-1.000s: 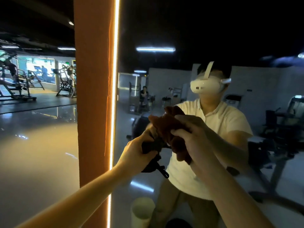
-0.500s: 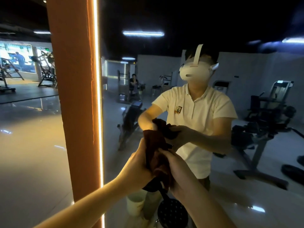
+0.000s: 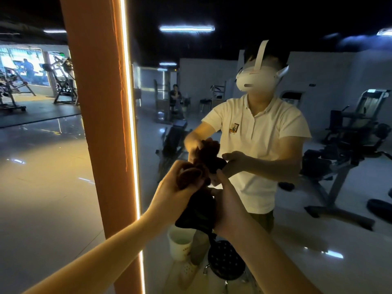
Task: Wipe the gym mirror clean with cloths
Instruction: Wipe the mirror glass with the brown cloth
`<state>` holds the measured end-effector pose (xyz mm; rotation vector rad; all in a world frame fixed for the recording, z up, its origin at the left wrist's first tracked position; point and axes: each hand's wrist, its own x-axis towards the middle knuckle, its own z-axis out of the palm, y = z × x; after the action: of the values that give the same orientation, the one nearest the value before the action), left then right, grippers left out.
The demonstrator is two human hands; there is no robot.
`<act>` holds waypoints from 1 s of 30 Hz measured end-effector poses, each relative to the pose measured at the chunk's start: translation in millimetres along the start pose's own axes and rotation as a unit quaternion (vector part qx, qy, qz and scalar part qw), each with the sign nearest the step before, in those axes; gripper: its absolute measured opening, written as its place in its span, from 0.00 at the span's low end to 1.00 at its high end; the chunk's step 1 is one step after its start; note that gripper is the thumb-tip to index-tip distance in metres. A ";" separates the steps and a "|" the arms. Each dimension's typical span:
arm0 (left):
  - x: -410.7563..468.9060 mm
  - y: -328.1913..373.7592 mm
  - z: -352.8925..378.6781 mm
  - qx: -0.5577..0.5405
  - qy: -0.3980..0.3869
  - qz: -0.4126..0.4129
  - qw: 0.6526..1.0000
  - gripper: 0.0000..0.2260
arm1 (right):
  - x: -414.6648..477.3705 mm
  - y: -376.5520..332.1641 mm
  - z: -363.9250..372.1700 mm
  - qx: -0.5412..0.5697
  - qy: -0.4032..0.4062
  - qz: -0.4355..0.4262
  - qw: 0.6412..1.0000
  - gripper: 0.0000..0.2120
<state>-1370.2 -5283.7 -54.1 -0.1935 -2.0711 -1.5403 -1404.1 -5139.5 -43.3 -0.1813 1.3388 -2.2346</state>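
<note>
Both hands have drawn slightly apart since half a second ago, and more dark fabric hangs between them. Gym machines (image 3: 63,85) stand far left, beyond an orange pillar (image 3: 99,124) edged by a glowing light strip (image 3: 129,124). Just right of it, the left hand (image 3: 176,187) curls its grip round a bunched red-brown cloth (image 3: 191,176), held in front of the mirror (image 3: 350,209), not touching it. A dark cloth (image 3: 197,211) hangs below, between the hands. The right hand (image 3: 229,209) lies against it; its fingers are hidden, so I cannot tell its grip. A white bucket (image 3: 180,242) and black stool (image 3: 224,259) show low down.
</note>
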 end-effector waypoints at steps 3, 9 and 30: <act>13.6 0.3 -14.8 -0.068 0.045 -0.053 0.995 0.08 | -8.3 -4.0 -7.3 -0.036 -0.056 0.016 0.998 0.16; 39.9 18.0 -35.4 0.007 0.047 0.022 0.999 0.13 | -22.3 -40.1 -17.9 -0.278 0.032 -0.097 0.955 0.17; 215.8 153.3 0.6 0.375 0.166 0.493 0.767 0.37 | 6.3 -278.4 37.9 -0.556 0.266 -0.733 0.287 0.24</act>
<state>-1486.8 -5275.5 183.3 -0.5380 -1.6486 -0.0631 -1497.5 -5068.5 212.0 -2.0207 4.0797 -1.1262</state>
